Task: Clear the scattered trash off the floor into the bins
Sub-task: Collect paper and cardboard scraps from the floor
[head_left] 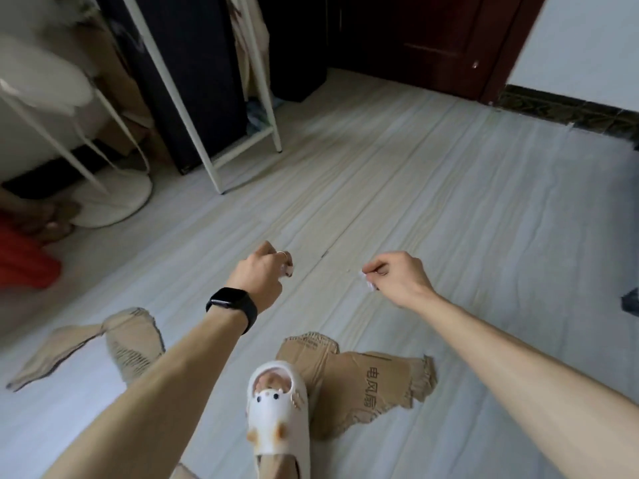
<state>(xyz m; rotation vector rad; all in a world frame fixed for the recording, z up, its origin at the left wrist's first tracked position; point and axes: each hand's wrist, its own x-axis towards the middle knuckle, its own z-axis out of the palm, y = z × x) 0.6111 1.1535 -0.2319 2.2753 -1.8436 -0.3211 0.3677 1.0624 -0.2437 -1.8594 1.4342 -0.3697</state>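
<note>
over at nine o'clock, a torn cardboard scrap [103,344] is lying flat on the pale floor [449,202], partly passing under the left forearm. just right of it, the left hand [261,276], wearing a black watch [232,307] and a ring, is hovering above the floor with its grip curled nearly closed around something small and pale; what it is cannot be told. at six o'clock, a white slipper [276,409] is standing on a bigger cardboard piece [373,382] with printed characters. toward three o'clock, the right hand [397,276] is pinching a crumpled white paper bit [368,283] between thumb and fingertips, its grip closed tight, held above the floor.
</note>
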